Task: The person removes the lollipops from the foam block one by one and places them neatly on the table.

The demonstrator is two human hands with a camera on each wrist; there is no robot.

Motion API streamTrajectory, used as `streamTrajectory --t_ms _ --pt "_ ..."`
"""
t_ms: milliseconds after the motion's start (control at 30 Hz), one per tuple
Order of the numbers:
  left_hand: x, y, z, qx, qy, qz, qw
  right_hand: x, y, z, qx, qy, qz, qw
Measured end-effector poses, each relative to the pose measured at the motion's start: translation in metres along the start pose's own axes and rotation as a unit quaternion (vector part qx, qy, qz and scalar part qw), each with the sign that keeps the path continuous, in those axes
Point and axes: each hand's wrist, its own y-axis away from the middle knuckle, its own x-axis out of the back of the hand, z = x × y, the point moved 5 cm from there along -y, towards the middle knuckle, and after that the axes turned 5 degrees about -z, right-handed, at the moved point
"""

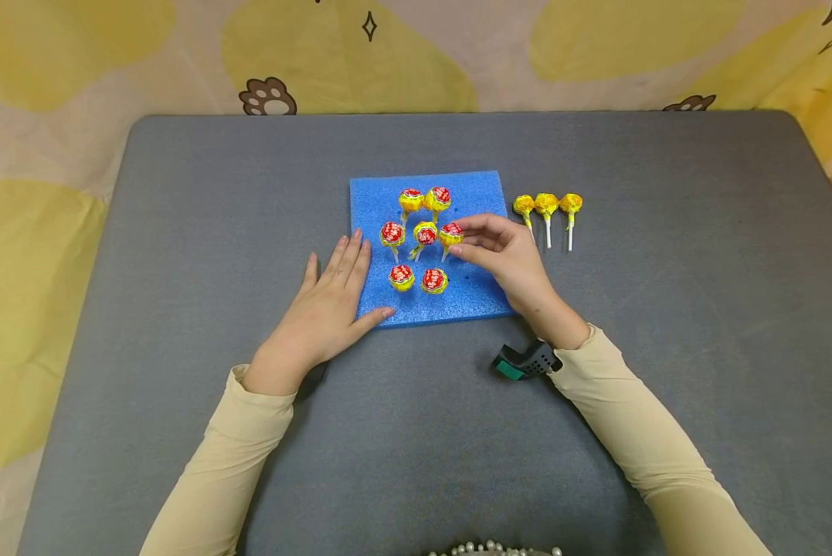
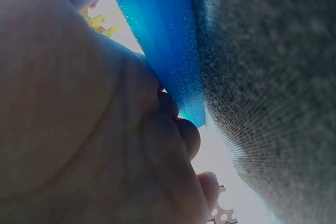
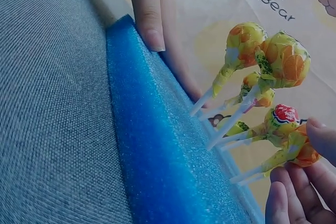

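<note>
Left grip (image 2: 105,114) against blue foam (image 2: 163,35) on grey tabletop (image 2: 268,77); yellow wrapper (image 2: 100,23) behind, blurred.

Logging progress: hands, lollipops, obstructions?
Left hand touching blue foam block. Right hand pinching lollipop by its head. Three loose lollipops alongside. Nothing visibly in the way.

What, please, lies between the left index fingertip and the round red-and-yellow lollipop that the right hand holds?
In the head view, two similar lollipops stand in the blue foam board between the left index fingertip and the held lollipop.
</note>
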Motion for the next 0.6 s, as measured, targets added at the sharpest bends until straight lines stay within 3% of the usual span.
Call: streamTrajectory --t_ms 600 --pt "0.0005 0.0011 0.0002 -0.002 0.003 0.002 1.0 0.0048 0.002 0.0008 0.009 -0.058 0.023 0.998"
